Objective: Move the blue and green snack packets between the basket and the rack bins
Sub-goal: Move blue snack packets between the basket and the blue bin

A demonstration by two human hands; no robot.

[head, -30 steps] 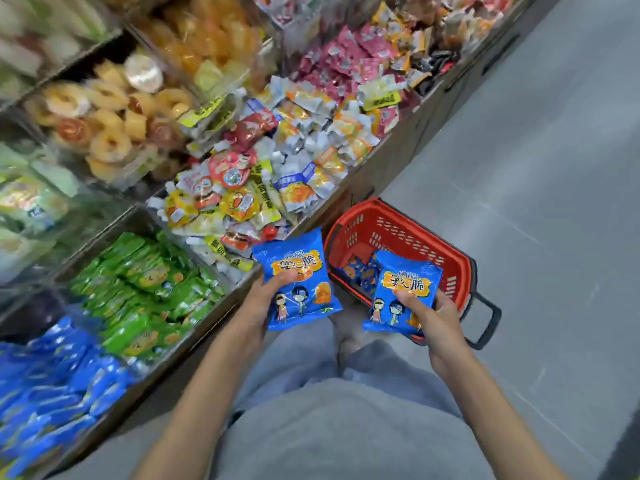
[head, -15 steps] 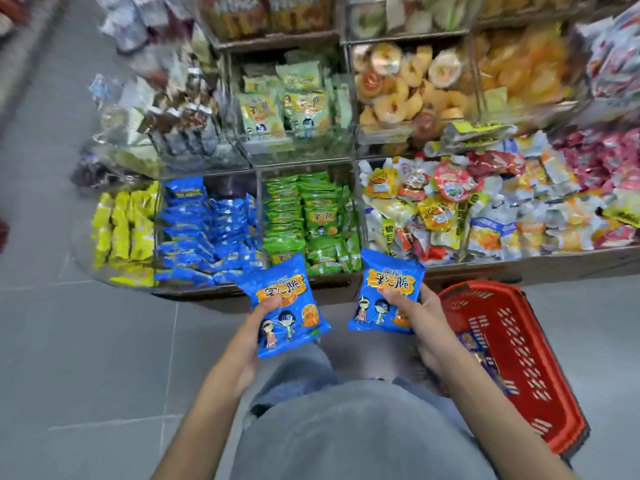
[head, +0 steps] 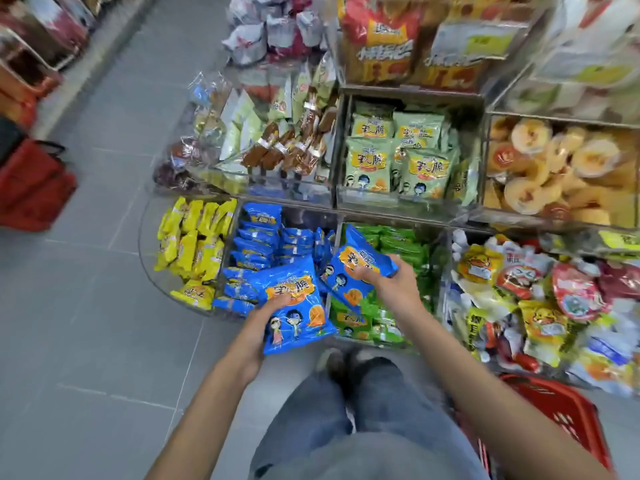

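Left hand (head: pixel 266 318) clamps a blue packet (head: pixel 294 306) over the blue bin (head: pixel 263 247); right hand (head: pixel 391 282) clamps another packet (head: pixel 353 271) over the green bin (head: pixel 394 258). Basket (head: pixel 568 417) lower right.

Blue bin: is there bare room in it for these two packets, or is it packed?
The blue bin is crowded along its left and front. A dark gap shows at its back right, bordered by the upper shelf edge and the divider to the green bin. The left hand and right hand each hold a blue packet.
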